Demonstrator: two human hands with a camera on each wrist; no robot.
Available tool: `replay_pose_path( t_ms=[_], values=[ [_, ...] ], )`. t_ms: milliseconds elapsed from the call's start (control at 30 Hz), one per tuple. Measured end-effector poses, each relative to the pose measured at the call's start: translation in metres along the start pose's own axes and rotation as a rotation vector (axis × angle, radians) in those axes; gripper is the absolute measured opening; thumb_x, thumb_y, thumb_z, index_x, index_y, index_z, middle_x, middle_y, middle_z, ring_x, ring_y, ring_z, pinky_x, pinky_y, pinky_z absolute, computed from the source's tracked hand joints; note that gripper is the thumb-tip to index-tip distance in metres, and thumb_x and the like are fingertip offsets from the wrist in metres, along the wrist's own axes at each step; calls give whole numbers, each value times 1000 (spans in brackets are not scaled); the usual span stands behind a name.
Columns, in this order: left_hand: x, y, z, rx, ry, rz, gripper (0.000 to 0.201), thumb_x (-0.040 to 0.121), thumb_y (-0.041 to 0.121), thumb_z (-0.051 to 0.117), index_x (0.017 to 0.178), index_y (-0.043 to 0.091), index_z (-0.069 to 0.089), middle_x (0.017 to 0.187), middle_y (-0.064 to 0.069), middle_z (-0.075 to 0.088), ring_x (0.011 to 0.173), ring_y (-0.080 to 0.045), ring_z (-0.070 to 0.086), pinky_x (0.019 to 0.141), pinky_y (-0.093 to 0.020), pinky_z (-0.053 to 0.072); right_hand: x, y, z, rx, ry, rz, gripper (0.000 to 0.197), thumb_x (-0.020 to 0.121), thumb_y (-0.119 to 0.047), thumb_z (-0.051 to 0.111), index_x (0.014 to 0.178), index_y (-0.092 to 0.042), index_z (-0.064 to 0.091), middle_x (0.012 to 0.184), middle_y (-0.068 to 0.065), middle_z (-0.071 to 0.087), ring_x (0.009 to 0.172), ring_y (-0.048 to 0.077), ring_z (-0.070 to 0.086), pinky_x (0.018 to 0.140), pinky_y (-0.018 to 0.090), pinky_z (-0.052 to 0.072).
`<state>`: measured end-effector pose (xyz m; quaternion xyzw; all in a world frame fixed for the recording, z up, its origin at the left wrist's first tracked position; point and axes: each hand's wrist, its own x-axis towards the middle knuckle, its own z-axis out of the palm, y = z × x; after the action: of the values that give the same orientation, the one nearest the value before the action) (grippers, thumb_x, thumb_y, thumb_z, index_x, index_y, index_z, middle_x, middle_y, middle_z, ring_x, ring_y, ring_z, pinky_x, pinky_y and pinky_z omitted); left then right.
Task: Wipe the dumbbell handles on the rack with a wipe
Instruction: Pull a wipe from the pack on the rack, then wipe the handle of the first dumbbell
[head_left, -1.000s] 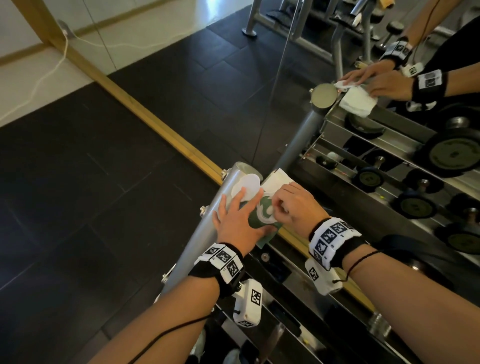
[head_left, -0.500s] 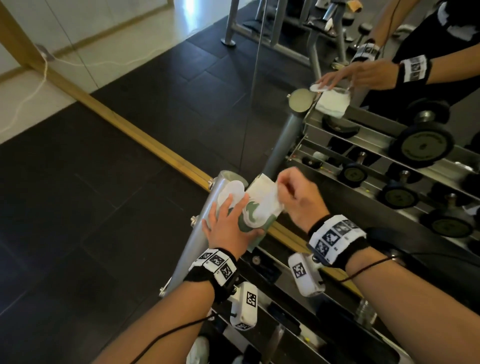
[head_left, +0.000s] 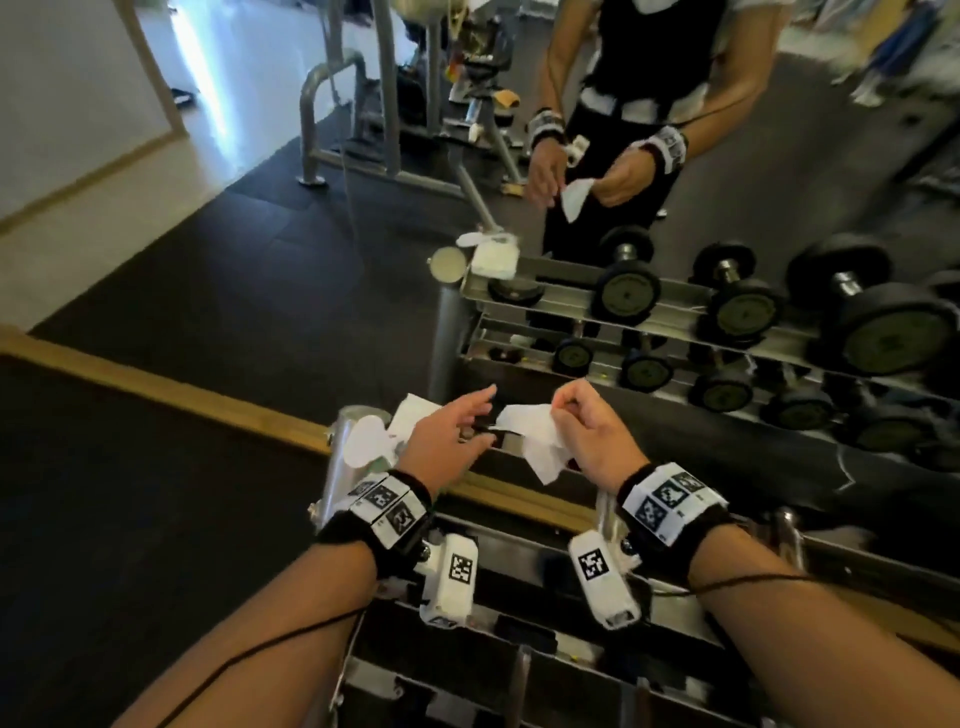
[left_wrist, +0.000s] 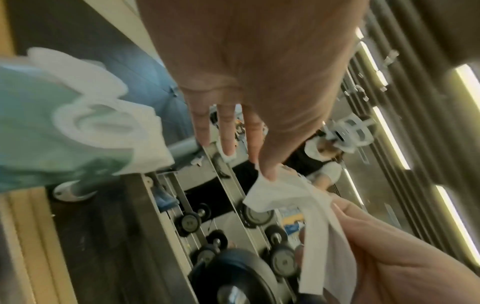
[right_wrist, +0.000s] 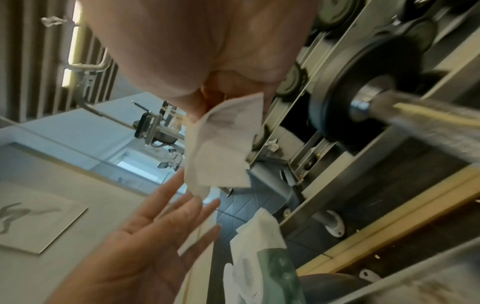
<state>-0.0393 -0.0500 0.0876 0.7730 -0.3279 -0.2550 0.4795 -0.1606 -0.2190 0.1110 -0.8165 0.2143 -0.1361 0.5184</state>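
Observation:
My right hand (head_left: 563, 402) pinches a white wipe (head_left: 535, 441) that hangs crumpled from its curled fingers, above the rack's top tier (head_left: 519, 566). My left hand (head_left: 480, 415) is beside it with straight fingers, their tips touching the wipe's (left_wrist: 283, 195) left corner. The green and white wipe pack (head_left: 382, 447) lies on the rack's left end post, just left of my left hand. In the right wrist view a black dumbbell (right_wrist: 363, 98) with a knurled steel handle (right_wrist: 428, 125) lies on the rack, right of the wipe (right_wrist: 223, 142).
A wall mirror (head_left: 311, 291) with a wooden bottom frame (head_left: 208, 405) stands right behind the rack. It reflects several black dumbbells (head_left: 883, 332) on two tiers, the person, and gym machines (head_left: 374, 104). Dark floor tiles (head_left: 130, 519) lie to the left.
My right hand has pulled the wipe out of the pack and moved it to the right. My left hand has come off the pack. The head view has tilted up toward the mirror.

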Motion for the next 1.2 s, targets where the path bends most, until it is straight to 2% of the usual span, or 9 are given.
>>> replay_pose_path(
  t_ms=[100, 300, 400, 533, 600, 700, 767, 867, 1200],
  values=[
    [3, 29, 27, 66, -175, 35, 68, 81, 17, 78, 142, 32, 49, 138, 4, 57, 127, -13, 51, 108, -32, 41, -27, 6, -19, -14, 66, 69, 21, 96, -6, 46, 85, -24, 49, 75, -5, 52, 67, 7, 48, 62, 23, 41],
    [5, 51, 79, 223, -97, 168, 11, 86, 28, 72, 94, 23, 77, 105, 9, 72, 97, -4, 62, 95, -27, 47, -69, 28, -56, -35, 179, 109, 17, 94, -7, 47, 85, -20, 50, 74, -6, 51, 61, -3, 45, 60, 13, 40],
    [6, 62, 101, 227, -139, 166, 6, 90, 28, 66, 87, 25, 71, 101, 13, 72, 95, -3, 63, 89, -25, 47, -82, 43, -79, -65, 169, 170, 12, 97, -10, 44, 89, -16, 51, 77, -4, 51, 71, 8, 47, 70, 28, 41],
    [4, 77, 128, 243, -186, 181, 8, 96, 30, 56, 89, 31, 60, 87, 10, 66, 84, -5, 61, 71, -24, 45, -95, 55, -105, -3, 66, 144, 11, 95, -36, 50, 97, -26, 53, 85, -4, 52, 75, 9, 49, 72, 26, 39],
    [2, 83, 140, 214, -160, 162, 8, 96, 30, 56, 89, 33, 59, 86, 10, 64, 83, -6, 60, 70, -24, 44, -100, 60, -116, -46, -20, 98, 32, 83, -50, 62, 109, -35, 50, 95, -4, 52, 79, 8, 51, 70, 21, 43],
    [-2, 88, 154, 145, -85, 108, 6, 95, 26, 58, 92, 29, 63, 87, 10, 66, 84, -8, 61, 73, -24, 47, -102, 70, -128, -227, -137, 10, 36, 83, -44, 69, 111, -34, 48, 98, -7, 56, 84, 8, 55, 71, 23, 47],
    [-5, 88, 161, 121, -45, 64, 5, 94, 24, 61, 93, 26, 66, 88, 10, 67, 86, -10, 63, 76, -25, 48, -100, 76, -134, -276, -154, -13, 9, 92, -41, 58, 95, -33, 54, 84, -10, 59, 76, 7, 55, 68, 28, 45],
    [-12, 83, 170, 86, 8, 6, 5, 92, 24, 65, 96, 23, 67, 90, 5, 69, 87, -15, 65, 76, -28, 52, -95, 89, -140, -220, -130, -9, 22, 96, -39, 51, 77, -31, 58, 73, -8, 59, 70, 5, 54, 69, 29, 44],
    [-24, 43, 205, -110, 216, -225, 16, 87, 12, 71, 100, 18, 63, 76, -7, 67, 75, -22, 64, 82, -38, 54, -93, 116, -114, 577, -78, 247, 24, 93, -3, 53, 93, -13, 75, 109, 8, 71, 98, 20, 65, 90, 33, 50]
  ],
)
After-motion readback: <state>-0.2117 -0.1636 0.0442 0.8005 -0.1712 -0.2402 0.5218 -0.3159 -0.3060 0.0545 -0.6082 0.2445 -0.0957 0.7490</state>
